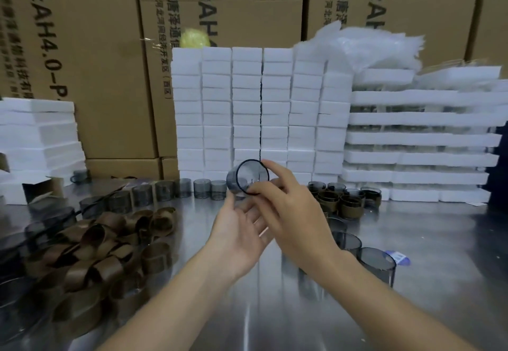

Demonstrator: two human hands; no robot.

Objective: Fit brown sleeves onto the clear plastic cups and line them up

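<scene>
1. The right hand [294, 218] pinched a bare clear cup [247, 178] by its rim, right of the sleeve pile [104, 243]; the left hand [236, 232] lay spread beneath.
2. So slight a pinch might slip and drop it.

Views: one. Head camera, wide-angle, worn by the person. Facing: forward and down, across the tabletop [453, 229] toward its far edge, where white foam stacks [247, 108] and cardboard cartons [96, 48] fill the upper frame. Range: close; forearms enter from the near edge, left hand [239, 229] and right hand [291, 213] at frame centre.
</scene>
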